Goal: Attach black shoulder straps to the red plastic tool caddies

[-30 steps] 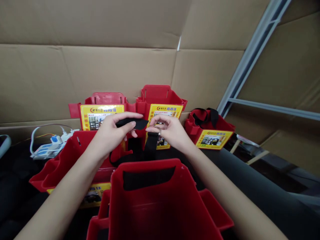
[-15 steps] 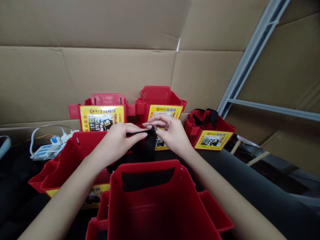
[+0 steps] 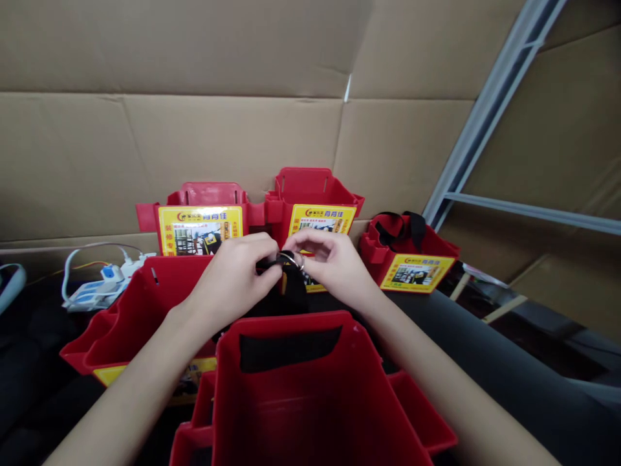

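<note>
Between my two hands is a black webbing strap (image 3: 294,294) with a metal ring buckle (image 3: 292,260). My left hand (image 3: 237,268) is closed, pinching the strap between thumb and fingers. On the other side, my right hand (image 3: 327,262) grips the ring with thumb and fingertips. The strap hangs down behind a red plastic tool bin (image 3: 301,414) that stands nearest me. A black band (image 3: 290,349) runs through slots in that bin's back wall. Part of the strap is hidden by my fingers and the bin's rim.
More red bins with yellow labels stand around: one at left (image 3: 160,291), two at the back (image 3: 201,194) (image 3: 310,184), and one at right (image 3: 412,252) holding a coiled black strap. A white power strip (image 3: 92,291) with cables lies far left. Cardboard (image 3: 218,136) lines the wall behind.
My left fingers have closed in nearer the ring, and the ring now stands more visibly between my hands. The view has shifted slightly; the bins have stayed in place.
</note>
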{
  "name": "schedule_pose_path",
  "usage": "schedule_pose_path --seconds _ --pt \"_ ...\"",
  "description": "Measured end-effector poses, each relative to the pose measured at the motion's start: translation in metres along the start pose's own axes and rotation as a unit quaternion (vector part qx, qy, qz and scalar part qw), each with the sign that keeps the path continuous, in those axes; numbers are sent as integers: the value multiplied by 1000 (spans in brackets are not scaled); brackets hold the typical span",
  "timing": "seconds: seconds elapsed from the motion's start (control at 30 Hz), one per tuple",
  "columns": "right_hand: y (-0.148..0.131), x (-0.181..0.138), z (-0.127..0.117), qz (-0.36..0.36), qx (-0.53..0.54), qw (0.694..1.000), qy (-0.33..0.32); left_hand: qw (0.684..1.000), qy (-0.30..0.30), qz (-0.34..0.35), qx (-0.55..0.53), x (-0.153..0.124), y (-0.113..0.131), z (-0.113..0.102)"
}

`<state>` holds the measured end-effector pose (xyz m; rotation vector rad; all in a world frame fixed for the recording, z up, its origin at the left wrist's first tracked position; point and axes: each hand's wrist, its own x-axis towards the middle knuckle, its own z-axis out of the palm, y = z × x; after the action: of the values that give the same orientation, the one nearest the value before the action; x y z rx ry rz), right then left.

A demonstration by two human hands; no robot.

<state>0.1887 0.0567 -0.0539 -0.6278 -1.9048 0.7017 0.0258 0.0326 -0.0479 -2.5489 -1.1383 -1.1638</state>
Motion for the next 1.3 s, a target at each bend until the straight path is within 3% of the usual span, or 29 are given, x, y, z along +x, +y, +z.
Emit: schedule_pose_path --seconds 0.2,0.33,0.4,0.5,0.63,0.83,1.0,1.17,1.3 --pt "-1 -1 -3 31 118 989 -86 998 27 27 44 -2 -4 0" --pt "-1 -1 0 81 154 983 -59 995 9 37 93 -3 -5 1" --pt "-1 0 1 95 132 985 -59 997 -13 41 67 -3 -5 1" --pt "-2 0 0 91 116 987 -63 995 -50 -18 -85 -2 -4 -3" --pt "-2 1 -2 29 72 997 -21 947 -116 -74 -290 -1 -2 -11" --pt "-6 1 -3 34 35 998 32 897 -150 -172 -378 -1 1 -11" --pt "1 8 -19 59 88 984 140 901 -152 -168 -371 0 0 -13" --pt "14 16 -54 112 213 933 267 902 -135 -178 -369 -1 -4 -13" --pt "20 19 -71 143 248 914 286 907 -136 -179 -357 -2 -7 -13"
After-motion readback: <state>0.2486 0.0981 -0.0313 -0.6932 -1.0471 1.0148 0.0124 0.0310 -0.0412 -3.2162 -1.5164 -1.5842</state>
